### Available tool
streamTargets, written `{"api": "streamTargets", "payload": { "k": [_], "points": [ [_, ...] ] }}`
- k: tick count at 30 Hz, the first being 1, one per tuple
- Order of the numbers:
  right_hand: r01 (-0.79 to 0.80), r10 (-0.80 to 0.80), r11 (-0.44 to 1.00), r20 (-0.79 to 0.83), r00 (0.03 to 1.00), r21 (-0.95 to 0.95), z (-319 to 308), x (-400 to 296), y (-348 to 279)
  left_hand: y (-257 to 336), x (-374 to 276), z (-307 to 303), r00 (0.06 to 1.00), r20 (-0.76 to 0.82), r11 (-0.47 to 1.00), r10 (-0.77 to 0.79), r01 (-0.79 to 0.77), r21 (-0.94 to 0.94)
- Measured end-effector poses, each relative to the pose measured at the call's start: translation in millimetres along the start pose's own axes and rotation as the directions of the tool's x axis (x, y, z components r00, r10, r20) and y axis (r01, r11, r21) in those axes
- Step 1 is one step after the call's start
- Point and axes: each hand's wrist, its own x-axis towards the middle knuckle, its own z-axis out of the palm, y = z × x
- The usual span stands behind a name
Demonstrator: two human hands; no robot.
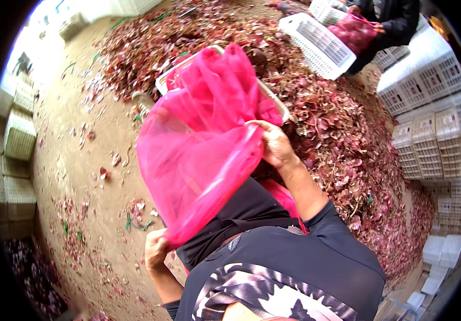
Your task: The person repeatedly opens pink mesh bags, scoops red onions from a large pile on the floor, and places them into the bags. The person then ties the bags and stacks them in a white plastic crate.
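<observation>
A pink mesh bag (198,160) is stretched wide between my two hands, above my lap. Its lower left corner is pinched in my left hand (157,248). My right hand (274,142) grips the edge at the other side, thumb and fingers closed on the mesh. The far part of the bag lies bunched over a white plastic crate (280,105), whose rim shows at both sides. More pink mesh lies in the crate; what is beneath it is hidden. The bag looks thin and see-through.
Dry red onion skins (334,132) are heaped around the crate and to the right. A person in dark clothes (399,24) holds a filled mesh bag (353,32) beside a white crate (318,45). Crates are stacked at the right (427,80) and left (20,136). A shoe (144,103) stands near my crate.
</observation>
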Motion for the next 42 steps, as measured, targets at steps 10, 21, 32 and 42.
{"api": "streamTargets", "payload": {
  "k": [10, 21, 32, 42],
  "points": [
    [0.143, 0.463, 0.535, 0.431, 0.775, -0.833, 6, -16, 43, -38, -16, -63, 0.883, -0.465, 0.585, 0.072, -0.415, -0.697],
    [0.211, -0.020, 0.218, 0.212, 0.977, -0.953, -34, -12, 120, -81, 6, -70, 0.646, -0.761, 0.812, -0.057, -0.413, -0.412],
    [0.141, -0.077, 0.149, 0.131, 0.988, -0.979, -30, -9, 116, -33, 40, 20, 0.850, -0.526, 0.995, 0.016, -0.066, -0.076],
    [0.113, -0.056, 0.150, 0.105, 0.993, -0.982, -28, -8, 113, -59, 43, 43, 0.932, -0.359, 0.997, -0.051, 0.069, 0.037]
  ]
}}
